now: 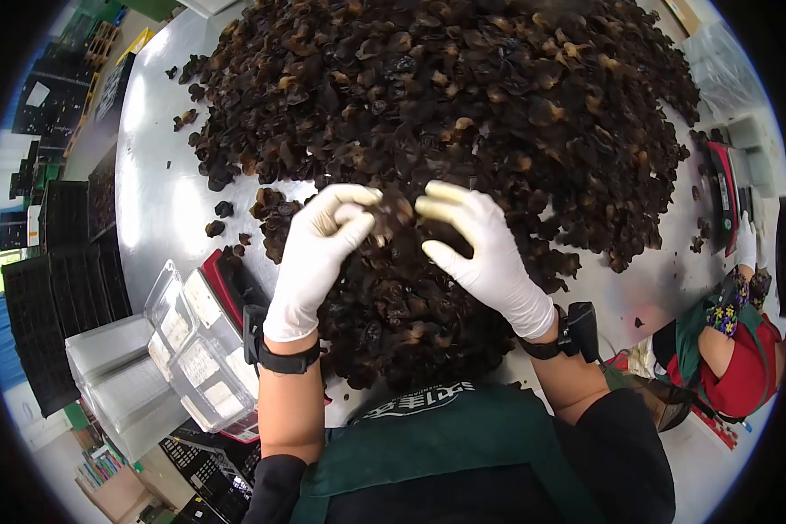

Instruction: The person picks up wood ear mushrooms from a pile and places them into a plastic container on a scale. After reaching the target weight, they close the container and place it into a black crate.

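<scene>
A big heap of dried black fungus pieces (428, 96) covers the metal table, and a smaller mound of the same fungus (393, 323) lies close to my body. Over the join of the two is my left hand (319, 253) in a white glove, its fingers curled toward the thumb on a piece of fungus (380, 234). My right hand (480, 244), also gloved, hovers opposite with thumb and fingers apart and nothing visibly held. Between the hands, a brownish fungus piece (399, 212) is smeared by motion.
Clear plastic containers (196, 341) stand by my left forearm, beside a red-edged device (223, 288). Stray pieces lie on the metal tabletop (153, 175) at left. Black crates (52, 288) are stacked beyond. At right are a red scale (723, 196) and a co-worker (742, 358) with gloved hands.
</scene>
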Available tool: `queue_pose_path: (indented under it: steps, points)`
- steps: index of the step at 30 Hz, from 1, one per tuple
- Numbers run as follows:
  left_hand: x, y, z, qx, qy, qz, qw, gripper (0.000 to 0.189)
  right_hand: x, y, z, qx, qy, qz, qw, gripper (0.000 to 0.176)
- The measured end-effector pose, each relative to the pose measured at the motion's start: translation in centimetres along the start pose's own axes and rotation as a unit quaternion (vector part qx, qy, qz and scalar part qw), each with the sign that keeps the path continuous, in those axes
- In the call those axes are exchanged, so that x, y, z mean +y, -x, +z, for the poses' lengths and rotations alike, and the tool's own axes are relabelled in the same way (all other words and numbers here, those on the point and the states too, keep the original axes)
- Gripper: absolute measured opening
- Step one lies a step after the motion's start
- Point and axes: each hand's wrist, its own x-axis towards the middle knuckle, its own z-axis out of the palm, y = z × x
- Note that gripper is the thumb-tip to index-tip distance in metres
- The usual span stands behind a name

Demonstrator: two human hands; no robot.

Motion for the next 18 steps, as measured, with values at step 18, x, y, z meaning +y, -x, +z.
queue_pose_path:
  steps: [18]
  points:
    - [-0.9,-7.5,3.7,0.085,-0.516,0.254,0.814,0.026,2.7,4.9,-2.6,-0.006,-0.102,0.135,0.986,0.016]
